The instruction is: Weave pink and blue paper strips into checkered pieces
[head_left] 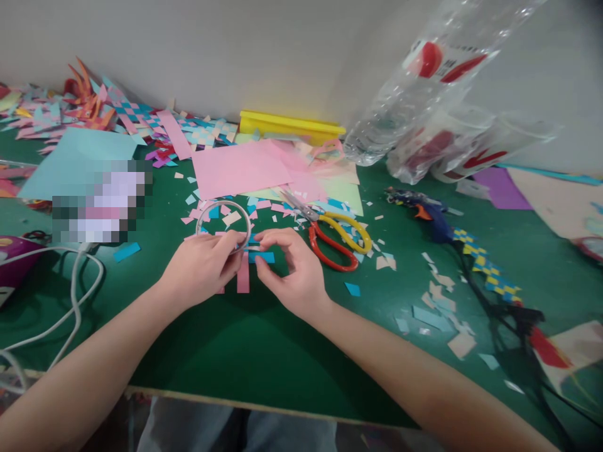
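My left hand (205,263) holds a thin whitish ring (224,204), perhaps a roll of tape, with its fingers closed on the lower right edge. Close to it on the right, my right hand (294,270) has thumb and fingers curved, with a gap between their tips. Under and between the hands lie a pink paper strip (243,276) and a blue strip (264,257), crossing each other on the green table. Scissors with one red and one yellow handle (346,229) rest just beyond my right hand, blades pointing up and left.
Pink sheets (240,169), a yellow holder (292,127) and paper scraps lie at the back. A glue gun (433,220) with a cable is at the right, below a plastic bottle (414,88) and cups (490,150). A blurred-out phone (110,204) with a white cable (75,295) lies left.
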A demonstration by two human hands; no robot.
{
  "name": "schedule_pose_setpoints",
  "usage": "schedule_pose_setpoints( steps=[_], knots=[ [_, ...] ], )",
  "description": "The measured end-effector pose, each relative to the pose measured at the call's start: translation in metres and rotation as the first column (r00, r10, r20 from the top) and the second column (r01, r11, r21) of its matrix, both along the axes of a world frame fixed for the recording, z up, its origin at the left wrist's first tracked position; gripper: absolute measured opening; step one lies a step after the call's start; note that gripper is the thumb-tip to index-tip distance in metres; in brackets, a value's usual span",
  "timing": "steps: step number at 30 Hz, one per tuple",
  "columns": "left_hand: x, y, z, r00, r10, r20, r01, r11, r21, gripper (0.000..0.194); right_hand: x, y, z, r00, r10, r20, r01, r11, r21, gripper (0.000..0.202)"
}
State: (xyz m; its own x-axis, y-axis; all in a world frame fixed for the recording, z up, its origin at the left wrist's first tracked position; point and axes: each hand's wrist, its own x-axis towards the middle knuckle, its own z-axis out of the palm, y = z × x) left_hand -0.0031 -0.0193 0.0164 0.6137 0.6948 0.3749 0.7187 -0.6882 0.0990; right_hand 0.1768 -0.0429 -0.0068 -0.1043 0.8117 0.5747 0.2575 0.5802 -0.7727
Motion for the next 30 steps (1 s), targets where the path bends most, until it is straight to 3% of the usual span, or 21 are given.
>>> schedule_pose_setpoints(
  steps=[8,14,17,19,21,24,30],
  knots=[
    [0.002,-0.002,0.004,0.996,-0.07,0.052,0.064,0.991,0.114,0.021,0.0,0.0,-0.002,0.994,0.04,-0.102,-0.045,0.998,-0.05,0.015],
    [0.004,-0.004,0.002,0.999,-0.047,0.022,0.041,0.972,0.232,0.023,-0.001,0.0,0.004,0.998,0.027,0.057,-0.025,0.999,-0.047,0.012],
    [0.004,-0.004,0.002,0.997,-0.047,0.058,0.032,0.971,0.238,0.023,0.0,0.001,0.006,0.989,0.004,0.146,-0.008,1.0,0.027,0.012],
    [0.004,-0.005,0.004,0.99,-0.055,0.132,0.032,0.985,0.171,0.023,0.002,0.002,0.007,0.976,-0.035,0.213,0.001,0.987,0.161,0.014],
    [0.004,-0.006,0.009,0.97,-0.064,0.236,0.059,0.998,0.029,0.025,0.005,0.003,0.006,0.955,-0.095,0.281,-0.007,0.94,0.342,0.019],
    [0.005,-0.009,0.017,0.925,-0.077,0.371,0.161,0.967,-0.199,0.029,0.01,0.004,0.005,0.922,-0.185,0.339,-0.047,0.817,0.575,0.02],
    [0.005,-0.01,0.023,0.893,-0.086,0.442,0.236,0.925,-0.297,0.025,0.02,0.004,0.009,0.886,-0.235,0.4,-0.146,0.676,0.722,0.019]
  ],
)
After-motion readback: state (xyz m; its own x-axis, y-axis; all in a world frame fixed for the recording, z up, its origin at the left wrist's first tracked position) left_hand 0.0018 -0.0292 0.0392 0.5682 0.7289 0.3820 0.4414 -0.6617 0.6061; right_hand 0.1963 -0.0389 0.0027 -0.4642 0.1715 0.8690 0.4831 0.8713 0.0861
